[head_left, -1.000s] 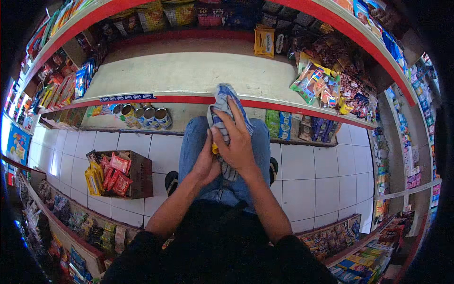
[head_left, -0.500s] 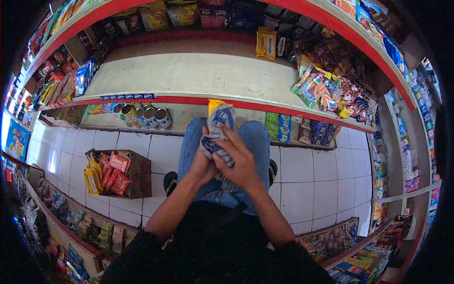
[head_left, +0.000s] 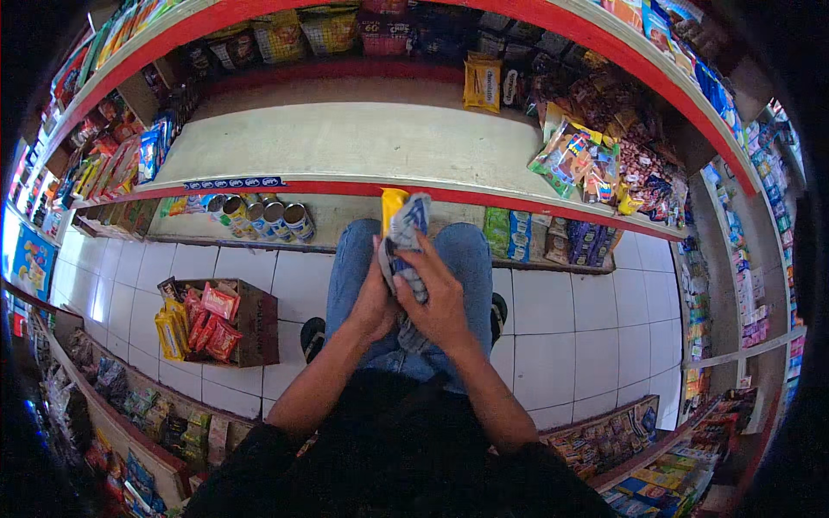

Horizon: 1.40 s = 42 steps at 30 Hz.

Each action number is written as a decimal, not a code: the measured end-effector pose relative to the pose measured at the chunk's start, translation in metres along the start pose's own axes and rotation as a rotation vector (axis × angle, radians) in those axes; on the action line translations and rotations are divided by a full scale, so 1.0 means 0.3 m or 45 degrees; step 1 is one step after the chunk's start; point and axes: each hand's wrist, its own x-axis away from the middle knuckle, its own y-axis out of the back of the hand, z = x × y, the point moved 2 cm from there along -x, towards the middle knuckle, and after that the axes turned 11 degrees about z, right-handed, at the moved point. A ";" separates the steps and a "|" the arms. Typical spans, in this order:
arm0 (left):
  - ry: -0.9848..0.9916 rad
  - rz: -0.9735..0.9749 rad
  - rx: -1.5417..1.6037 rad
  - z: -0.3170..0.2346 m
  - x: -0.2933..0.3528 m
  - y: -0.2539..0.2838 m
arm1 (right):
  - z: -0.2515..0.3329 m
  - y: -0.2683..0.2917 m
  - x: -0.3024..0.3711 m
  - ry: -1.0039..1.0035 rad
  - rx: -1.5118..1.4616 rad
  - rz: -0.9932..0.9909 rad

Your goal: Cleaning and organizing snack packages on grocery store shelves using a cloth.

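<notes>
Above my lap, a small yellow packet (head_left: 394, 205) stands tilted between my two hands. A grey and blue cloth (head_left: 414, 223) covers its right side and hangs down below. My left hand (head_left: 375, 298) closes round the packet's lower left side. On the right, my right hand (head_left: 432, 289) presses the cloth against the packet with bent fingers. Most of the packet is hidden by the cloth and fingers. The red-edged shelf (head_left: 345, 138) lies just beyond my hands, with another yellow packet (head_left: 482, 85) standing at its back.
A cardboard box (head_left: 259, 324) of red packets (head_left: 221, 302) and yellow packets (head_left: 171, 332) rests on the tiled floor at left. Several open cans (head_left: 298, 220) stand on the bottom shelf. Snack bags (head_left: 579, 160) fill the shelf's right end. Stocked shelves (head_left: 734, 250) line the right side.
My hands have turned the packet a little, so more of its yellow side shows. The cloth has shifted to its right side. The box has not moved on the floor.
</notes>
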 end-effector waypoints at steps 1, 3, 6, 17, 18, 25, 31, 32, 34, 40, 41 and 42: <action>0.003 0.004 -0.001 -0.008 -0.004 0.012 | 0.000 0.000 0.015 -0.002 0.003 -0.005; -0.035 0.107 0.198 -0.031 -0.012 0.027 | 0.002 -0.001 0.037 0.036 0.015 0.162; -0.045 -0.010 0.138 -0.037 0.008 0.014 | -0.017 0.021 0.061 0.024 -0.046 0.240; -0.035 -0.011 0.044 0.021 0.021 -0.026 | -0.050 0.009 -0.003 -0.071 -0.190 0.043; -0.035 -0.017 0.046 0.014 0.019 -0.029 | -0.054 0.003 0.002 -0.114 -0.277 0.025; -0.024 -0.078 0.127 -0.008 0.030 -0.022 | 0.007 -0.035 0.048 0.070 0.052 0.024; -0.089 -0.001 0.180 -0.010 0.032 -0.035 | -0.052 0.011 0.029 0.082 0.054 0.111; -0.132 0.037 0.217 -0.014 0.034 -0.040 | -0.065 0.014 0.031 0.080 0.069 0.096; -0.160 0.043 0.236 -0.020 0.032 -0.037 | -0.093 0.027 0.037 0.079 0.085 0.081; -0.183 0.119 0.239 -0.039 0.040 0.005 | -0.106 0.127 0.071 -0.084 0.064 -0.077; -0.193 0.117 0.282 -0.043 0.036 0.007 | -0.089 0.145 0.071 -0.174 -0.060 -0.139; -0.194 0.120 0.281 -0.038 0.034 0.005 | -0.073 0.160 0.071 -0.264 -0.184 -0.201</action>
